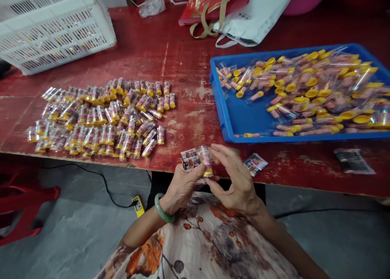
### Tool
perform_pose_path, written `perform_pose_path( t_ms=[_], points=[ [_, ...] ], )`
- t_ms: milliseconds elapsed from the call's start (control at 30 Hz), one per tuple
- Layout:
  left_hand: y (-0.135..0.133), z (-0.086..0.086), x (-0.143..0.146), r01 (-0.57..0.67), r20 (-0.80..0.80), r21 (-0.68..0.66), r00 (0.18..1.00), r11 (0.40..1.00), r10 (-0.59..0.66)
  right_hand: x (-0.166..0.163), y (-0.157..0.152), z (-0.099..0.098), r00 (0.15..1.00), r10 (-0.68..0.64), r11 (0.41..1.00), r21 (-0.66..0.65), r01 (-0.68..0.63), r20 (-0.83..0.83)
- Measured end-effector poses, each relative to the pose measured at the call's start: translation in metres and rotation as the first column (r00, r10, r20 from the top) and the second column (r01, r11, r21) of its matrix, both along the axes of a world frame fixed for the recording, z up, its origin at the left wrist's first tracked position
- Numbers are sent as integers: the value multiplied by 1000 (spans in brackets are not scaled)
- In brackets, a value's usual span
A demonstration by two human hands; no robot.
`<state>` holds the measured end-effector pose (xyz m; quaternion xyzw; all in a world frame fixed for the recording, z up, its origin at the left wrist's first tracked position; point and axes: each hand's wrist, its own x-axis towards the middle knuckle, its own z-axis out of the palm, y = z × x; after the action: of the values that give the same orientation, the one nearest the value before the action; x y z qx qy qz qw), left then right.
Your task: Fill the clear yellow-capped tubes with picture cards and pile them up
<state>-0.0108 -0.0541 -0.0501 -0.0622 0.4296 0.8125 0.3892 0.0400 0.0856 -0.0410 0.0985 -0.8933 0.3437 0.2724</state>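
Just above my lap, my left hand (184,183) is closed on a small clear tube (206,161) with a yellow end and on several printed paper labels (190,159). Its thumb presses against the tube's left side. My right hand (236,179) is open at the tube's right, fingers and thumb apart, with the thumb tip close to the yellow end; whether it touches cannot be told. On the table's front edge, right of that hand, lies a small printed packet (256,164).
Many finished-looking tubes (100,124) lie in rows on the red table (189,96). A blue tray (227,136) holds yellow-capped tubes. A white crate (57,35), bags (213,6) and a dark packet (354,161) are around. A red stool (27,197) stands left.
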Motion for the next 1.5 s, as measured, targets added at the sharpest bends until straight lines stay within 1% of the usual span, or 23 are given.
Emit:
perform_pose_path(
  t_ms=[100, 167, 467, 733, 967, 1100, 1200, 1300, 1433, 1500],
  points=[
    [-1, 1, 0, 46, -5, 19, 999, 999, -46, -2, 7, 3, 994, 51, 999, -5, -51, 98],
    [0, 2, 0, 66, -2, 36, 998, 997, -66, -3, 9, 3, 990, 70, 998, -17, -68, 119],
    [2, 6, -1, 76, 29, 9, 997, 997, -77, -2, 6, 1, 997, 36, 998, -54, -32, 69],
    [-2, 2, -2, 78, 24, -2, 997, 997, -78, -4, 3, 0, 998, 33, 998, -59, -30, 56],
    [-7, 2, -3, 33, 22, 2, 999, 999, -33, -7, -1, 2, 997, 35, 995, -95, -29, 62],
    [-9, 2, -2, 16, 32, -6, 999, 1000, -16, -5, -3, 3, 998, 33, 996, -79, -28, 54],
    [-8, 3, -1, 1, 76, -7, 997, 1000, -1, -3, -5, 0, 1000, -12, 997, -80, 13, 12],
    [-6, 4, 1, -53, 86, -6, 995, 999, 53, 0, -7, -5, 992, -89, 991, -111, 79, -87],
    [-3, 5, 4, -84, 73, 24, 994, 996, 82, 1, -11, -6, 967, -95, 994, -68, 81, -237],
    [-1, 5, 5, -96, 78, 39, 993, 995, 93, 1, -13, -4, 957, -100, 994, -62, 86, -273]
  ],
)
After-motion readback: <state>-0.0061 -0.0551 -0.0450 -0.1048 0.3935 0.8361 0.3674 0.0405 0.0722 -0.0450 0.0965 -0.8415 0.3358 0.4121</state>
